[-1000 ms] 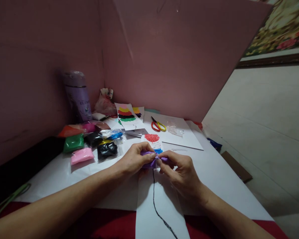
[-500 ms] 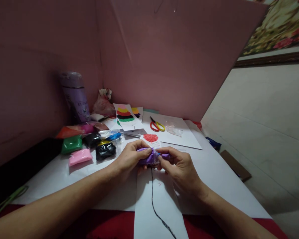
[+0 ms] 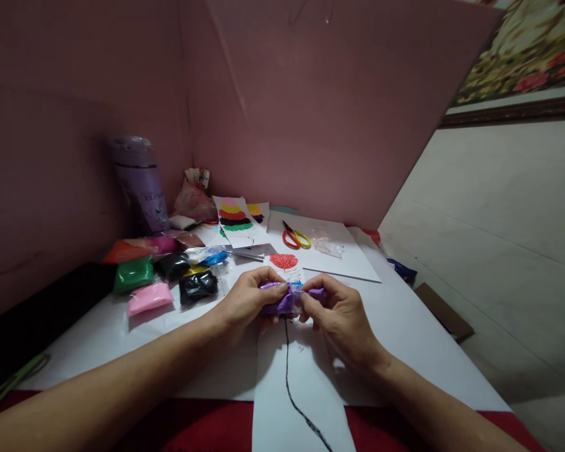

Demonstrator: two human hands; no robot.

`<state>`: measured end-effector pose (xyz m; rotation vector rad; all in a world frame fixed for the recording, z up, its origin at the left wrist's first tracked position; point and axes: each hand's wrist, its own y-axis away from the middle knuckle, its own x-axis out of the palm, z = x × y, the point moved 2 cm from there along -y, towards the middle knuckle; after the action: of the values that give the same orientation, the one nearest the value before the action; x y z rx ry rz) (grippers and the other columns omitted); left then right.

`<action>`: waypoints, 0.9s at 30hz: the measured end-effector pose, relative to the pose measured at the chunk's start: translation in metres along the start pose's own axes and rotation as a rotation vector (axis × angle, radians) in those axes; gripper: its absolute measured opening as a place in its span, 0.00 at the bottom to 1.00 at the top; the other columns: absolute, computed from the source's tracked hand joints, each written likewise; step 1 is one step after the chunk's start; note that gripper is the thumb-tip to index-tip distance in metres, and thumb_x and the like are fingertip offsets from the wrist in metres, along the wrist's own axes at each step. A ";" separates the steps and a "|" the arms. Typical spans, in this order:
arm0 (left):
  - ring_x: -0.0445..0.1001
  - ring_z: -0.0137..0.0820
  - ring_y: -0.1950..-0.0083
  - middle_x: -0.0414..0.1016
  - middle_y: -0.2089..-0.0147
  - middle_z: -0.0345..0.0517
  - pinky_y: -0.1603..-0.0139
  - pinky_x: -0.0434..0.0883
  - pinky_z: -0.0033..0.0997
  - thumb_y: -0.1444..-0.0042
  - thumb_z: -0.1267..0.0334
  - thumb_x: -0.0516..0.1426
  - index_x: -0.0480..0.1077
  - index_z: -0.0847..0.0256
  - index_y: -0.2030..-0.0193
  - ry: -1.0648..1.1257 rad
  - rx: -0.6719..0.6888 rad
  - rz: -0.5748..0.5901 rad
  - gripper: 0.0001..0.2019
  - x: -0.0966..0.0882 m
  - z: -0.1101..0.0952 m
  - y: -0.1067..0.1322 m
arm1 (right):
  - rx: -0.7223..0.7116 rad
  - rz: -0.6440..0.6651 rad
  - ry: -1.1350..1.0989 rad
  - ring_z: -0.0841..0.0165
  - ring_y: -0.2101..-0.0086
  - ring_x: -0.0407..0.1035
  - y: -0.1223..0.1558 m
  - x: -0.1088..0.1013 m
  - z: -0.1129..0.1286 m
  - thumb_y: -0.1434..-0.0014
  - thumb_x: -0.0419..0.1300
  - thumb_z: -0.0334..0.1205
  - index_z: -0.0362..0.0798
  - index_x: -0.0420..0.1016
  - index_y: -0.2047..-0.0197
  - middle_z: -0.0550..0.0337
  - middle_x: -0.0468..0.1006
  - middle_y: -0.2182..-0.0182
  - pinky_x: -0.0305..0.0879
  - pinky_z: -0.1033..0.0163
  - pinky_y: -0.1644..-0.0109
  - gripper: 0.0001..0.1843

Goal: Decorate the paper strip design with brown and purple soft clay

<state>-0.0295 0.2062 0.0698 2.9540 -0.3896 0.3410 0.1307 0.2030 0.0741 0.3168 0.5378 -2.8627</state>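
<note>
My left hand [image 3: 254,295] is closed around a plastic packet of purple clay [image 3: 275,303], thumb on top. Close by on the right, my right hand [image 3: 341,311] pinches at the clear end of the packet. A purple lump of clay [image 3: 316,293] shows between its fingers; its far side is hidden. Both hands are just above a long white paper strip [image 3: 301,389]. A wavy black line [image 3: 289,383] runs down the strip, and a red textured patch [image 3: 284,260] lies at its far end. A small blue spot [image 3: 295,285] shows behind the packet.
To the left lie several clay packets, including green [image 3: 134,274], pink [image 3: 150,298] and black [image 3: 198,287]. Scissors [image 3: 296,236] with red and yellow handles lie on a white board [image 3: 348,257], beside a clear bag [image 3: 327,243]. A purple bottle [image 3: 140,188] stands behind, near painted paper [image 3: 235,220].
The hands stay nearly in place on the packet, with small finger shifts. More blue shows between them than before. The whole view has moved very slightly.
</note>
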 end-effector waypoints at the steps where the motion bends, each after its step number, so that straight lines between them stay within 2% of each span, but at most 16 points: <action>1: 0.63 0.22 0.86 0.69 0.83 0.38 0.91 0.57 0.15 0.51 0.57 0.64 0.64 0.62 0.68 0.021 -0.004 -0.005 0.14 0.000 0.000 0.000 | 0.054 -0.019 -0.058 0.72 0.82 0.67 -0.001 -0.001 0.000 0.45 0.62 0.40 0.46 0.71 0.69 0.65 0.73 0.84 0.62 0.70 0.81 0.07; 5: 0.60 0.21 0.88 0.69 0.83 0.37 0.92 0.55 0.15 0.47 0.63 0.61 0.62 0.61 0.69 0.092 -0.011 -0.035 0.09 -0.002 -0.003 0.000 | 0.154 -0.045 -0.231 0.72 0.83 0.67 -0.007 -0.004 0.002 0.49 0.64 0.41 0.46 0.70 0.69 0.64 0.74 0.85 0.63 0.70 0.83 0.09; 8: 0.60 0.20 0.89 0.68 0.83 0.37 0.92 0.55 0.15 0.47 0.65 0.60 0.62 0.62 0.70 0.116 -0.003 -0.059 0.09 -0.001 -0.007 0.001 | 0.181 -0.041 -0.323 0.72 0.83 0.68 -0.010 -0.007 0.003 0.51 0.66 0.41 0.45 0.73 0.62 0.62 0.77 0.81 0.64 0.70 0.84 0.13; 11: 0.60 0.20 0.88 0.67 0.84 0.36 0.91 0.55 0.14 0.48 0.64 0.61 0.63 0.62 0.70 0.109 -0.007 -0.071 0.09 0.000 -0.010 0.002 | 0.220 -0.014 -0.357 0.71 0.80 0.69 -0.011 -0.008 0.003 0.52 0.66 0.41 0.44 0.77 0.63 0.60 0.77 0.78 0.64 0.70 0.84 0.13; 15: 0.61 0.21 0.88 0.69 0.84 0.38 0.91 0.55 0.14 0.48 0.63 0.61 0.63 0.61 0.70 0.069 -0.002 -0.060 0.10 0.000 -0.008 0.002 | 0.225 0.030 -0.246 0.74 0.83 0.64 -0.009 -0.006 0.005 0.52 0.64 0.38 0.44 0.78 0.66 0.64 0.73 0.81 0.64 0.69 0.82 0.10; 18: 0.63 0.22 0.87 0.71 0.83 0.39 0.91 0.56 0.14 0.48 0.62 0.61 0.64 0.62 0.69 0.031 0.025 -0.034 0.09 0.000 -0.005 0.001 | 0.199 0.060 -0.127 0.75 0.83 0.63 -0.007 -0.003 0.004 0.51 0.64 0.37 0.44 0.78 0.66 0.63 0.74 0.79 0.64 0.69 0.81 0.08; 20: 0.63 0.22 0.87 0.71 0.83 0.39 0.91 0.57 0.15 0.50 0.61 0.62 0.65 0.62 0.70 0.014 0.046 -0.022 0.10 0.000 -0.004 0.000 | 0.141 0.074 -0.046 0.75 0.81 0.63 -0.005 -0.003 0.002 0.48 0.63 0.38 0.45 0.77 0.65 0.62 0.75 0.75 0.63 0.69 0.81 0.07; 24: 0.64 0.23 0.87 0.71 0.84 0.40 0.91 0.57 0.16 0.53 0.59 0.64 0.65 0.62 0.70 0.000 0.058 0.002 0.13 0.000 -0.004 -0.001 | -0.073 0.086 0.191 0.71 0.74 0.66 -0.003 -0.003 0.003 0.46 0.61 0.35 0.46 0.77 0.66 0.58 0.75 0.70 0.65 0.67 0.75 0.04; 27: 0.64 0.23 0.87 0.71 0.83 0.40 0.91 0.58 0.16 0.54 0.58 0.65 0.65 0.62 0.70 0.000 0.069 -0.001 0.14 -0.001 -0.003 -0.001 | -0.101 0.092 0.261 0.71 0.75 0.66 -0.002 -0.004 0.004 0.45 0.60 0.35 0.45 0.76 0.69 0.59 0.74 0.72 0.64 0.67 0.75 0.04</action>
<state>-0.0305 0.2082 0.0726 3.0216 -0.3834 0.3617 0.1332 0.2041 0.0799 0.6852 0.6916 -2.7101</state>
